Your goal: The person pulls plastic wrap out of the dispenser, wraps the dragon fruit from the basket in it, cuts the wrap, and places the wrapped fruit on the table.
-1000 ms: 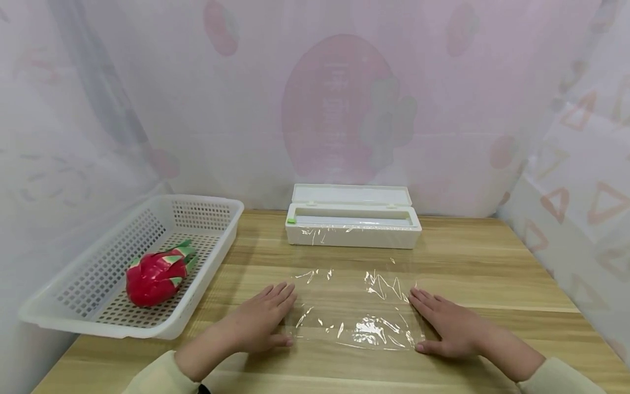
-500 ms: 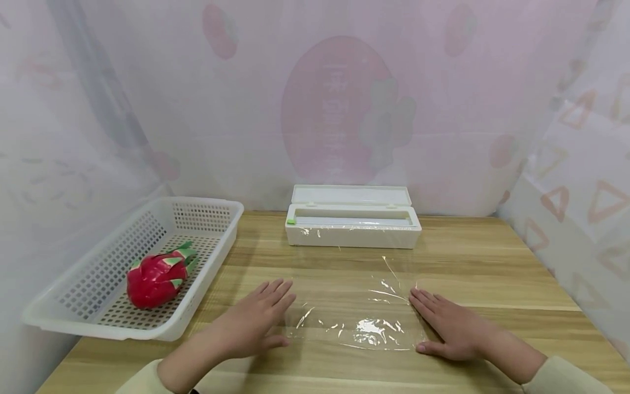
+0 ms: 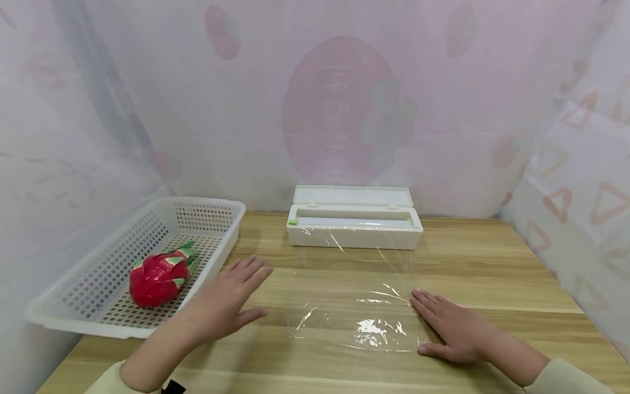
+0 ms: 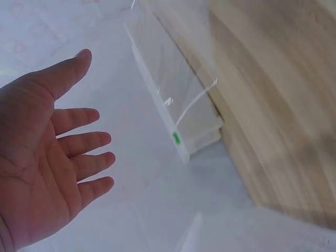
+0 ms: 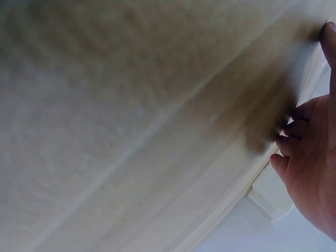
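Observation:
A sheet of clear cling film point(image 3: 339, 323) lies over the wooden table, running forward from a white cling film box point(image 3: 354, 237) whose lid stands up at the back. My right hand point(image 3: 455, 331) rests at the film's right edge, fingers straight, thumb at the near corner. Left of the film, my left hand point(image 3: 221, 301) hovers with fingers spread and nothing in it, apart from the film and close to the basket's side. In the left wrist view its palm point(image 4: 42, 163) is bare, with the box point(image 4: 173, 89) beyond.
At the left stands a white perforated plastic basket point(image 3: 221, 260) holding a red dragon fruit point(image 3: 157, 279) with green tips. A small green piece point(image 3: 292, 222) sits on the box's left end. Patterned curtains point(image 3: 246, 137) enclose the table's back and sides.
My left hand has lifted off the film's left edge and moved left toward the basket. The right hand has stayed in place at the right edge.

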`<action>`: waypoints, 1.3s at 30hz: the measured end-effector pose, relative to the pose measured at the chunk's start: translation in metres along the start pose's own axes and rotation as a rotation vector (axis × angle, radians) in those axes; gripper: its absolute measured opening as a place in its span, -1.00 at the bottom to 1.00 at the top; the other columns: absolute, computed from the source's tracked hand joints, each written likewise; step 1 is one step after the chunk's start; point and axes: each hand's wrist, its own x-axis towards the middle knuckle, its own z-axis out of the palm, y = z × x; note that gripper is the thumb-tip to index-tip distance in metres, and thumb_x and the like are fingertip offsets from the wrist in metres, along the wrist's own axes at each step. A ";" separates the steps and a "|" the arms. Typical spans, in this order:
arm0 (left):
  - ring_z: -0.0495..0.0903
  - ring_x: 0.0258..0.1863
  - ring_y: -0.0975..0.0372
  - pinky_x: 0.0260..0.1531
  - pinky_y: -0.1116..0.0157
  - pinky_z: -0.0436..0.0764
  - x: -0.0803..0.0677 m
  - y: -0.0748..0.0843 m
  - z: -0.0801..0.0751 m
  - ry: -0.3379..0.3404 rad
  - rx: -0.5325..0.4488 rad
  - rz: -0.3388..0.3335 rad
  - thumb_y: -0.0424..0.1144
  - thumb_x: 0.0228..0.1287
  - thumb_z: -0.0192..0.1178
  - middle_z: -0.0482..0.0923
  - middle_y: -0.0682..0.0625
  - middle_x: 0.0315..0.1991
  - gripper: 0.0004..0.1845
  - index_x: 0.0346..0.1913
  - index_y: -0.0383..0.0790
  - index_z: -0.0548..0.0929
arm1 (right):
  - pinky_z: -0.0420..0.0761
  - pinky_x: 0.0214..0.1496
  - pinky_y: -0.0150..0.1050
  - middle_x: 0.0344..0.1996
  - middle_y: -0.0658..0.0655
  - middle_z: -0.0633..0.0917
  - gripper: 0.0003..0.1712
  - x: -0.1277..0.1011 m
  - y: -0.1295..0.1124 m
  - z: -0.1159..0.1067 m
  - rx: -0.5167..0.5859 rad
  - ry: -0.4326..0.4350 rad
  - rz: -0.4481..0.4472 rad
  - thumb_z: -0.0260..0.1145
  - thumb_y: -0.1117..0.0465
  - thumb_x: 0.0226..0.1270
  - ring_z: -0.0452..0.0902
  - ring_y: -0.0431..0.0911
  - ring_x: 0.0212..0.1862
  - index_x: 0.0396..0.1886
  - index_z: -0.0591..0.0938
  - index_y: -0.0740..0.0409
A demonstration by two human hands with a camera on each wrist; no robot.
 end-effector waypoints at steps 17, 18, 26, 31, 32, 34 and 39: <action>0.35 0.18 -0.32 0.07 -0.28 0.35 -0.025 -0.075 -0.026 0.053 0.026 -0.274 -0.04 0.18 0.37 0.29 -0.40 0.30 -0.21 0.36 -0.39 0.34 | -0.37 0.40 -0.48 0.36 0.35 0.33 0.02 -0.001 -0.003 -0.002 -0.003 0.000 -0.007 0.06 -0.39 0.33 0.27 0.18 0.35 0.38 0.30 0.41; 0.36 0.17 -0.32 0.05 -0.28 0.37 -0.026 -0.080 -0.025 0.054 0.034 -0.290 -0.04 0.19 0.37 0.29 -0.40 0.29 -0.21 0.36 -0.40 0.33 | -0.40 0.38 -0.50 0.36 0.35 0.33 0.02 -0.001 -0.002 -0.002 0.000 -0.004 -0.005 0.06 -0.39 0.33 0.27 0.18 0.35 0.38 0.30 0.41; 0.29 0.15 -0.41 0.01 -0.33 0.34 -0.038 -0.120 -0.016 -0.010 0.005 -0.450 0.08 0.27 0.27 0.19 -0.52 0.29 -0.16 0.37 -0.47 0.26 | -0.38 0.38 -0.49 0.36 0.35 0.33 0.02 0.000 -0.001 -0.001 0.007 -0.011 -0.002 0.06 -0.39 0.33 0.28 0.18 0.35 0.38 0.30 0.41; 0.29 0.10 -0.44 -0.08 -0.35 0.37 -0.042 -0.140 -0.011 -0.060 0.013 -0.547 0.36 0.17 0.17 0.19 -0.59 0.22 0.04 0.36 -0.51 0.23 | -0.40 0.38 -0.50 0.37 0.35 0.32 0.01 0.000 -0.001 -0.001 0.003 -0.014 -0.003 0.05 -0.39 0.34 0.27 0.19 0.35 0.39 0.29 0.41; 0.29 0.10 -0.44 -0.10 -0.35 0.37 -0.042 -0.143 -0.011 -0.067 0.013 -0.564 0.40 0.14 0.16 0.19 -0.60 0.21 0.08 0.36 -0.51 0.22 | -0.40 0.38 -0.49 0.37 0.35 0.31 0.01 0.000 -0.001 0.000 0.001 -0.013 -0.004 0.05 -0.39 0.34 0.26 0.19 0.35 0.39 0.29 0.41; 0.25 0.13 -0.45 -0.10 -0.37 0.36 -0.043 -0.149 -0.010 -0.091 0.000 -0.595 0.45 0.09 0.15 0.16 -0.63 0.21 0.15 0.36 -0.54 0.19 | -0.40 0.39 -0.49 0.37 0.36 0.31 0.01 0.000 0.000 0.000 -0.004 -0.010 -0.007 0.05 -0.39 0.34 0.26 0.20 0.35 0.39 0.28 0.41; 0.15 0.17 -0.48 -0.08 -0.42 0.30 -0.045 -0.159 -0.009 -0.145 -0.046 -0.660 0.51 0.00 0.15 0.06 -0.67 0.24 0.28 0.40 -0.58 0.08 | -0.40 0.39 -0.48 0.38 0.36 0.30 0.01 0.000 0.001 0.001 -0.012 -0.003 -0.013 0.05 -0.39 0.34 0.26 0.20 0.36 0.40 0.28 0.41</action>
